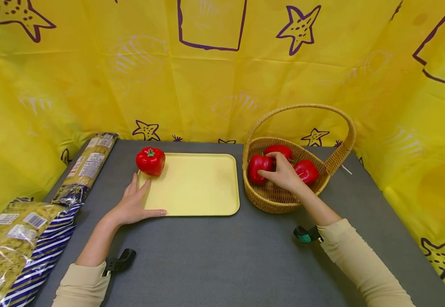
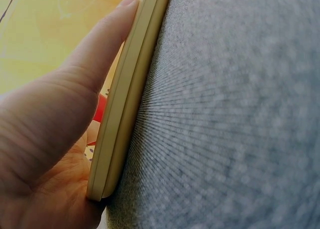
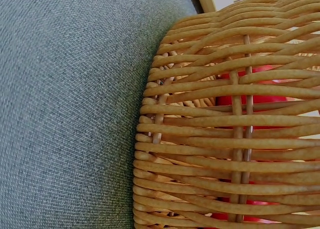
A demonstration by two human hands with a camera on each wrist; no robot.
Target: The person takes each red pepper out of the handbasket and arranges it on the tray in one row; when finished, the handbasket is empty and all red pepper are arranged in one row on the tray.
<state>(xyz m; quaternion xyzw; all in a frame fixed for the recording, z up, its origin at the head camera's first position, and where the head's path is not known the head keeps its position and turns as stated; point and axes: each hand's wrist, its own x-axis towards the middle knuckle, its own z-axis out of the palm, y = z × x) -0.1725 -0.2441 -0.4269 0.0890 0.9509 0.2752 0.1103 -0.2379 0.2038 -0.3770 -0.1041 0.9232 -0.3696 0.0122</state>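
Observation:
In the head view my left hand (image 1: 132, 204) is spread at the near left corner of a pale yellow tray (image 1: 199, 183). Its thumb lies along the tray's front edge, and the left wrist view shows the thumb against the rim. A glossy red bell pepper (image 1: 150, 161) with a green stem sits at the tray's far left corner, just beyond those fingers. Over a wicker basket (image 1: 272, 206), my right hand (image 1: 283, 172) reaches in and grips a red bell pepper (image 1: 260, 168) by its right side. Another red pepper (image 1: 280, 150) lies behind, and one more (image 1: 306, 172) to the right.
The basket's tall arched handle (image 1: 303, 106) rises above the peppers. Along the left side of the grey table (image 1: 214, 260) lie a long pasta packet (image 1: 89, 164) and a larger pasta bag (image 1: 18, 243). A yellow patterned curtain (image 1: 207, 94) hangs behind.

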